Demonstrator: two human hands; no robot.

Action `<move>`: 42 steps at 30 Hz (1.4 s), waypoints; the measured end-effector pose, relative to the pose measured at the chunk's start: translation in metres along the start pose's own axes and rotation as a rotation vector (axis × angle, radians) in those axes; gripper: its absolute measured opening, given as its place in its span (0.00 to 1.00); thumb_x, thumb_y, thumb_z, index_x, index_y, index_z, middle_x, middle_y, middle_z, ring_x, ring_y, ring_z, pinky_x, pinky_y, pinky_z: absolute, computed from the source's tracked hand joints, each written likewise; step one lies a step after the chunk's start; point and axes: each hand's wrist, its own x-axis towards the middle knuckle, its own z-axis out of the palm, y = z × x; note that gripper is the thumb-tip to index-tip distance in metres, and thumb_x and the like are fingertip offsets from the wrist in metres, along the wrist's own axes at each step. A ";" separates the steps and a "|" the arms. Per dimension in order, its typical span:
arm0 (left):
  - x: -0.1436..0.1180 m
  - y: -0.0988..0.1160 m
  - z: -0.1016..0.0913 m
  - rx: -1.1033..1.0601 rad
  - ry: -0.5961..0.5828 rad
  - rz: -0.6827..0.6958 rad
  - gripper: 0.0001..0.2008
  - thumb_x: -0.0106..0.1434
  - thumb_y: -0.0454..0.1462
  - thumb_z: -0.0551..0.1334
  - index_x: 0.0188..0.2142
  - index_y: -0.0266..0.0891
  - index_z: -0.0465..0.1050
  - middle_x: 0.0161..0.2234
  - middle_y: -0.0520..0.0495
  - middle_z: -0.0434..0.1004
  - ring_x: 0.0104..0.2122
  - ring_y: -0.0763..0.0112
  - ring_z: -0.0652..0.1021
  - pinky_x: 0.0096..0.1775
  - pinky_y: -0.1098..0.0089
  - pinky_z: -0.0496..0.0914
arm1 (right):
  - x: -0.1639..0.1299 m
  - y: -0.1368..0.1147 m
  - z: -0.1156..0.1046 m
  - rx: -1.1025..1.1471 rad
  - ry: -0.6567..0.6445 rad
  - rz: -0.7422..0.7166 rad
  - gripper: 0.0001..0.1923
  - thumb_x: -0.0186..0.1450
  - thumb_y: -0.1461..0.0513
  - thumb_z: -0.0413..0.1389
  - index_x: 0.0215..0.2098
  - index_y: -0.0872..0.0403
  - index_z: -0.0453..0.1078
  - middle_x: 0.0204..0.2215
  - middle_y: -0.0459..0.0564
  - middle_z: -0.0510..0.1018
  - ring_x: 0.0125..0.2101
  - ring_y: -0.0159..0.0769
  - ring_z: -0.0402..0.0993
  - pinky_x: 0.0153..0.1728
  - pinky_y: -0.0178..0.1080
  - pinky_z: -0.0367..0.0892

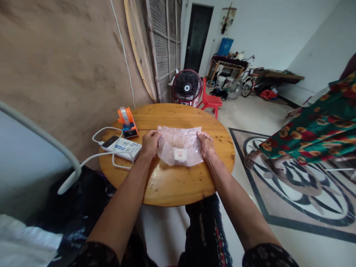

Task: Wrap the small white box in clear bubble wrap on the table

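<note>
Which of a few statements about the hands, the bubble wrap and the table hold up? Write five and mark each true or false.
1. Both hands grip the bubble wrap, the left hand at one edge and the right hand at the other. True.
2. The bubble wrap lies on the floor. False: it lies on the round wooden table.
3. An orange tape dispenser stands on the table beyond the left hand. True.
4. The white power strip lies beside the right hand. False: it lies beside the left hand.
5. A small pale item shows through the wrap. True.
</note>
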 end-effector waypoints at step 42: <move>-0.035 0.062 -0.012 -0.117 -0.551 0.227 0.13 0.59 0.43 0.62 0.36 0.38 0.79 0.38 0.42 0.81 0.41 0.59 0.79 0.44 0.62 0.72 | 0.000 0.002 -0.003 -0.211 -0.016 -0.067 0.15 0.49 0.53 0.63 0.20 0.52 0.63 0.14 0.37 0.61 0.16 0.25 0.50 0.19 0.33 0.48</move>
